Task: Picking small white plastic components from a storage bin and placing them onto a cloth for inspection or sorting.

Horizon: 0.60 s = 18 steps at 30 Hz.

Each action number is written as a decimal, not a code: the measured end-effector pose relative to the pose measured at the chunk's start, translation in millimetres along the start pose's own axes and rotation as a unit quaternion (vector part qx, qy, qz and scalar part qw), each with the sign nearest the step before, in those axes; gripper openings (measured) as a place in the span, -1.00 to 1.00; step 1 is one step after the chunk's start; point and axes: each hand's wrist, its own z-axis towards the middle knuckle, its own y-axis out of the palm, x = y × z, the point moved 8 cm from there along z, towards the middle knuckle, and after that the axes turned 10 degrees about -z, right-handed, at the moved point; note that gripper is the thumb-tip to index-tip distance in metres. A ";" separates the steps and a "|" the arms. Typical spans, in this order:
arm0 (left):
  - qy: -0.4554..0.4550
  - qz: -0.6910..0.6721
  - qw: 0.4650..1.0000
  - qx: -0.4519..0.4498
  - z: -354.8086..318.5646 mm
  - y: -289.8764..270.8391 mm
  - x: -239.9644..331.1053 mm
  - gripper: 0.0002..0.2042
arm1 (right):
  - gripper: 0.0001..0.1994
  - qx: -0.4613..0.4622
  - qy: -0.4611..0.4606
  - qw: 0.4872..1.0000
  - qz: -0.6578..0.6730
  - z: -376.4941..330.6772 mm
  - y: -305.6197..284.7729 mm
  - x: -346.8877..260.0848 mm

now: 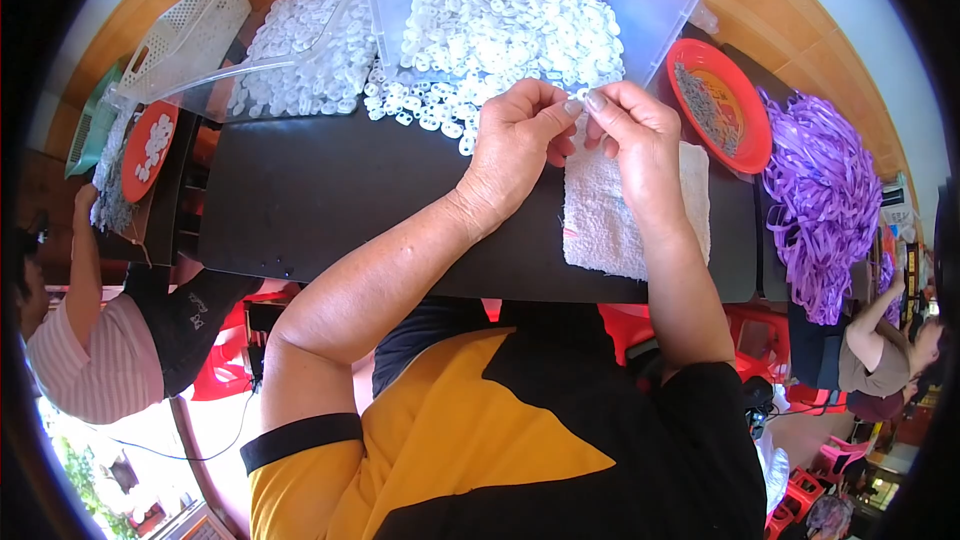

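My left hand (518, 140) and my right hand (640, 140) meet above the far part of the dark table, thumbs and forefingers pinched together. Between their fingertips is a small white plastic piece (580, 95), mostly covered by the fingers. Just beyond my left hand, loose white plastic pieces with holes (430, 105) spill from a heap in a clear plastic bin (690, 0). Beneath my right hand and wrist lies a folded white towel (600, 230).
At the right stand a red bowl (745, 100) of small grey parts and a heap of purple ribbons (820, 200). Another clear bin (215, 90) of white pieces is at the left, near a red plate (133, 180). People sit at both sides.
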 end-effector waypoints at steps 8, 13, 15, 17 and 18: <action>-0.003 0.017 1.000 0.001 -0.4 0.6 0.8 -0.87 | -0.83 -0.029 0.016 0.999 -0.026 0.6 0.3 0.0; 0.005 0.014 1.000 0.001 -0.2 -0.6 -1.7 -0.89 | -0.82 -0.044 0.010 0.998 -0.031 -0.8 4.1 -0.9; 0.012 -0.001 1.000 0.023 -1.9 -3.8 -1.8 -0.91 | -0.81 -0.050 0.012 0.998 -0.018 -3.6 9.3 -1.2; 0.015 -0.014 0.999 0.033 -2.5 -4.9 -3.9 -0.92 | -0.80 -0.045 -0.005 0.998 -0.048 -5.8 12.7 -2.4; 0.018 -0.028 0.999 0.043 -2.9 -6.3 -4.0 -0.91 | -0.78 -0.046 0.006 0.998 -0.040 -6.0 13.5 -1.1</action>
